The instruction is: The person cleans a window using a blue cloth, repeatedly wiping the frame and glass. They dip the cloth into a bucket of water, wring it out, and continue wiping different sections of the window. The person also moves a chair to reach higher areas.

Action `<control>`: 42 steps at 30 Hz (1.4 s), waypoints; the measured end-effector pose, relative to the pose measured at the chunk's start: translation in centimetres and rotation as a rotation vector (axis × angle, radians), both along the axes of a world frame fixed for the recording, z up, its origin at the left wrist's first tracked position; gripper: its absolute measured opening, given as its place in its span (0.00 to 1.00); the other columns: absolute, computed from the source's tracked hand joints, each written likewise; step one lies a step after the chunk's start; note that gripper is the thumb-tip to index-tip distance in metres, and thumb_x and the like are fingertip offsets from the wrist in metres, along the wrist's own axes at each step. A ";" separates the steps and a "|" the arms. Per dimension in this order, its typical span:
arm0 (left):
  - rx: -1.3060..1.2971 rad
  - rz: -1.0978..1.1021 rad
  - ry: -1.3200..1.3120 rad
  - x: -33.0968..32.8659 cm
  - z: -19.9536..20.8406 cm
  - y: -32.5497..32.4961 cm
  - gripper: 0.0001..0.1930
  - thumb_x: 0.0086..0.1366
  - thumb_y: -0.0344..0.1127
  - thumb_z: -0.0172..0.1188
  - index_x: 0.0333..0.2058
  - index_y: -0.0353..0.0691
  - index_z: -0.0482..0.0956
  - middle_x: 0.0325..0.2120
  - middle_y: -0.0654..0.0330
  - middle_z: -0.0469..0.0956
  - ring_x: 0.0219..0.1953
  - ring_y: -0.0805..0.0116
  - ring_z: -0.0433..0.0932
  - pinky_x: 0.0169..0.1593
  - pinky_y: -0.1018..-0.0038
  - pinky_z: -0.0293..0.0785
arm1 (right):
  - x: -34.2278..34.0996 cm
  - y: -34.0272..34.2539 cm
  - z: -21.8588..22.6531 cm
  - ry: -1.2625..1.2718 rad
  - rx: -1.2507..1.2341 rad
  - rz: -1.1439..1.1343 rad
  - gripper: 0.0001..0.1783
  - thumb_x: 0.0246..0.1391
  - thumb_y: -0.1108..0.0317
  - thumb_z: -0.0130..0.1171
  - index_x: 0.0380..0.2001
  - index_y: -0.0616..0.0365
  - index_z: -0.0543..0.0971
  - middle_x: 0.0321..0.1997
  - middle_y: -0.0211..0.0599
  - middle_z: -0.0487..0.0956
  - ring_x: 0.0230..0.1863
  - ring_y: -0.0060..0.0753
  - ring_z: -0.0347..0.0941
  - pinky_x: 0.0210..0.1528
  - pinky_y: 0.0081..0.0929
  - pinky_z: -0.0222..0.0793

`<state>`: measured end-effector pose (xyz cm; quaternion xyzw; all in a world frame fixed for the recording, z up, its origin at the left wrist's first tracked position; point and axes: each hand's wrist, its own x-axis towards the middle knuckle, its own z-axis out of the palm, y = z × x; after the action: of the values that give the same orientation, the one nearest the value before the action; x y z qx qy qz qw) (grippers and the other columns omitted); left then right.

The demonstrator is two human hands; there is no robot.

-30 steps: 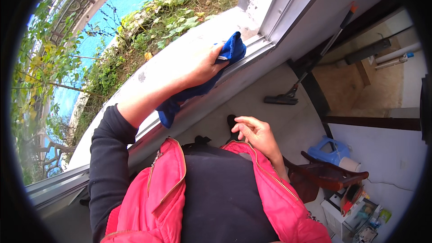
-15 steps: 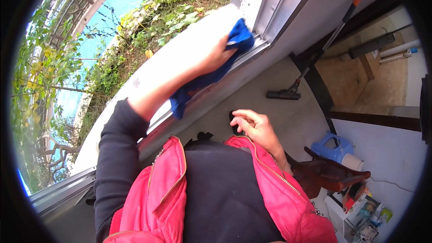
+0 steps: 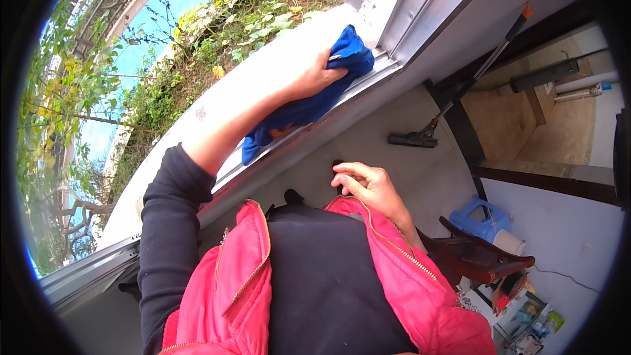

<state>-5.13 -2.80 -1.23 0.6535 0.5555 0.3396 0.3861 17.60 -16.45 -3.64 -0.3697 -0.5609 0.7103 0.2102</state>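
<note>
My left hand [image 3: 310,83] is closed around a blue cloth [image 3: 351,51], pressing it onto the metal window track [image 3: 389,66] near the corner of the frame. The rest of the cloth trails along the sill toward me, its loose end hanging over the inner edge. Under my left forearm lies the bright white outer ledge [image 3: 217,106]. In front of my chest, at the right, my right hand [image 3: 373,189] hovers with its fingers loosely bent and apart. Nothing shows in it, and it touches nothing.
A long-handled floor squeegee or broom [image 3: 417,138] leans by a doorway at the right. Behind my right arm are a dark wooden chair [image 3: 486,256], a blue plastic stool [image 3: 476,218] and a cluttered white cabinet [image 3: 519,315]. Plants grow outside the window.
The blue cloth's trailing end has shifted slightly up and left along the track. My left hand stays near the corner with the cloth. My right hand has barely moved.
</note>
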 end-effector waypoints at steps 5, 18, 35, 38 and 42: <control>0.173 -0.053 0.446 2.4 -2.2 3.1 0.29 0.64 0.42 0.60 0.59 0.32 0.65 0.49 0.40 0.75 0.53 0.48 0.73 0.58 0.62 0.66 | 0.5 -0.3 -0.4 -0.018 0.011 -0.081 0.14 0.62 0.71 0.56 0.49 0.65 0.78 0.36 0.37 0.83 0.32 0.21 0.78 0.36 0.19 0.75; 0.408 -0.078 0.562 3.4 0.8 -3.3 0.13 0.57 0.28 0.57 0.42 0.38 0.70 0.36 0.44 0.75 0.36 0.41 0.77 0.41 0.53 0.72 | 2.1 -3.6 -1.4 0.026 0.060 -0.187 0.14 0.62 0.69 0.57 0.48 0.66 0.77 0.35 0.36 0.83 0.30 0.19 0.76 0.35 0.18 0.74; -0.202 0.288 0.236 -8.9 0.0 -21.0 0.29 0.63 0.28 0.59 0.63 0.34 0.63 0.55 0.44 0.72 0.59 0.55 0.69 0.63 0.65 0.62 | 0.9 -3.4 0.8 -0.041 0.057 -0.051 0.14 0.62 0.71 0.57 0.49 0.66 0.77 0.37 0.36 0.82 0.33 0.18 0.74 0.38 0.17 0.72; -0.197 0.298 0.658 -14.0 4.1 -29.6 0.22 0.57 0.30 0.63 0.52 0.39 0.74 0.41 0.46 0.80 0.46 0.45 0.78 0.51 0.60 0.72 | 0.3 -3.5 0.8 -0.019 0.124 -0.062 0.13 0.61 0.71 0.58 0.48 0.64 0.78 0.35 0.35 0.83 0.32 0.20 0.77 0.36 0.19 0.75; 0.128 0.344 0.849 -15.6 5.2 -33.9 0.18 0.51 0.32 0.66 0.42 0.37 0.77 0.34 0.47 0.79 0.38 0.43 0.77 0.41 0.58 0.72 | -1.1 -3.6 1.2 -0.004 0.059 0.027 0.14 0.61 0.73 0.58 0.48 0.67 0.77 0.36 0.38 0.83 0.33 0.18 0.76 0.37 0.17 0.75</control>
<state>-20.71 -36.69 3.94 0.6555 0.7428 0.1345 0.0214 16.48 -20.07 -2.44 -0.3569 -0.5871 0.6955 0.2103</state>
